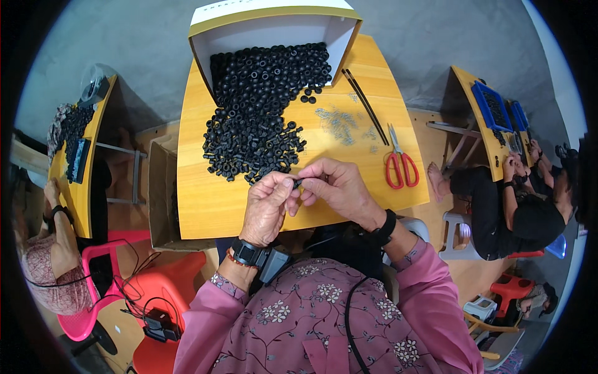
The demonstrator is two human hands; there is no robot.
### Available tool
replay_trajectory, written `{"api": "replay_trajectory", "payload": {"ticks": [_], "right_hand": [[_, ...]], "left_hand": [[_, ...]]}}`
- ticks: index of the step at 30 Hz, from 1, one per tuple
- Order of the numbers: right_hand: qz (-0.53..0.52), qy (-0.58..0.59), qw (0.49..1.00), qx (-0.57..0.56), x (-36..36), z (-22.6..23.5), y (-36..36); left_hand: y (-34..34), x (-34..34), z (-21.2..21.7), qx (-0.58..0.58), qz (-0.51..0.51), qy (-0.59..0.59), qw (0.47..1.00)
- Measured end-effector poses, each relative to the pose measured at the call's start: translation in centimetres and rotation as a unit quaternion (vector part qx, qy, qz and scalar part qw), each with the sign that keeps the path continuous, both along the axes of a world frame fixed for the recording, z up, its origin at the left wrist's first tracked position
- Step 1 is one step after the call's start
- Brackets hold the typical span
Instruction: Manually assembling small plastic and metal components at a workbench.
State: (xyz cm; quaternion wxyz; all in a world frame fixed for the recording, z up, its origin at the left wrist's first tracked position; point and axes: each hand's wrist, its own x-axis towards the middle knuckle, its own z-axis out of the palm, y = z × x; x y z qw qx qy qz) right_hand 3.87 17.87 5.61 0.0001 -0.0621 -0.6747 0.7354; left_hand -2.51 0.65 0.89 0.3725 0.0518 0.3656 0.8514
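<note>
My left hand (269,202) and my right hand (336,190) meet over the near edge of the yellow wooden table (398,68). Both are closed, fingertips pinching a small black piece (298,183) between them; most of it is covered by the fingers. Just beyond lies a heap of small black round parts (249,140), many ring-shaped. It spills out of a white and gold box (268,28) lying on its side. Right of the heap, small silvery metal bits (338,124) are scattered on the wood.
Red-handled scissors (402,165) and two dark thin sticks (366,103) lie on the table's right. A cardboard box (163,193) stands left of it. Red chairs (163,290) are behind. People sit at side tables; blue trays (492,106) hold black parts at right.
</note>
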Motion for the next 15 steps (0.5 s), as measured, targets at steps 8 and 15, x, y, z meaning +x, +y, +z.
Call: {"api": "replay_trajectory", "payload": {"ticks": [8, 15], "right_hand": [[-0.009, -0.007, 0.999, 0.032, -0.12, 0.37, -0.49], [-0.012, 0.046, 0.992, 0.121, -0.25, 0.78, -0.51]], "left_hand": [[-0.11, -0.09, 0.41, -0.013, -0.002, -0.002, 1.0], [0.08, -0.17, -0.03, -0.016, 0.005, 0.007, 1.0]]}}
